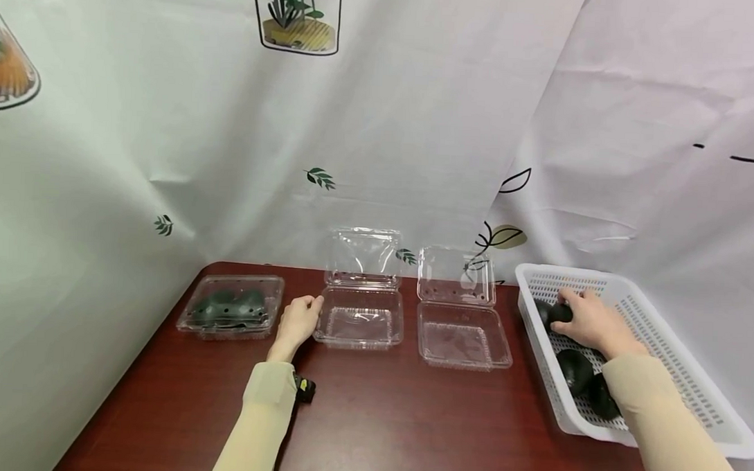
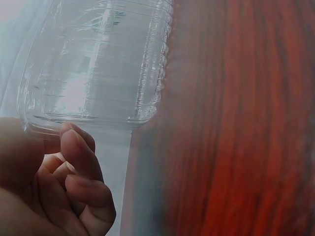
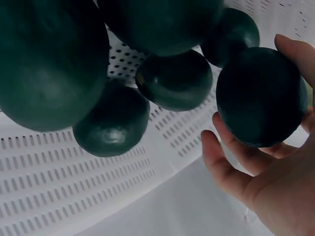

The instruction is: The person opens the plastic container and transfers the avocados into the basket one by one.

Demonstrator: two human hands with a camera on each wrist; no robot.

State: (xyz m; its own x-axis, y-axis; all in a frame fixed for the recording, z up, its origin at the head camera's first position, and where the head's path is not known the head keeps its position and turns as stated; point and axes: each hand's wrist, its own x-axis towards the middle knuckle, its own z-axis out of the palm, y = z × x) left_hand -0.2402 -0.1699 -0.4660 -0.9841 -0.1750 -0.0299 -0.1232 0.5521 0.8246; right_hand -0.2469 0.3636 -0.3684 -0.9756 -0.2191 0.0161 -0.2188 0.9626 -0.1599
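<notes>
My left hand [image 1: 300, 320] pinches the left rim of an open clear plastic clamshell container [image 1: 360, 317] on the table. In the left wrist view, thumb and index finger [image 2: 78, 152] meet at the container's [image 2: 98, 73] corner edge. Inside the white basket at the right, my right hand [image 1: 592, 322] holds a dark green avocado [image 3: 261, 96], with thumb and fingers curled round it. Several more avocados [image 3: 174, 81] lie about it in the basket [image 1: 567, 415]; the forearm partly covers one of them in the head view.
A second open clamshell [image 1: 463, 335] stands between the middle one and the basket. At the far left sits a closed clamshell [image 1: 231, 306] with avocados inside. The dark red wooden table [image 1: 395, 423] meets a hanging white printed cloth [image 1: 418, 126] at its back edge.
</notes>
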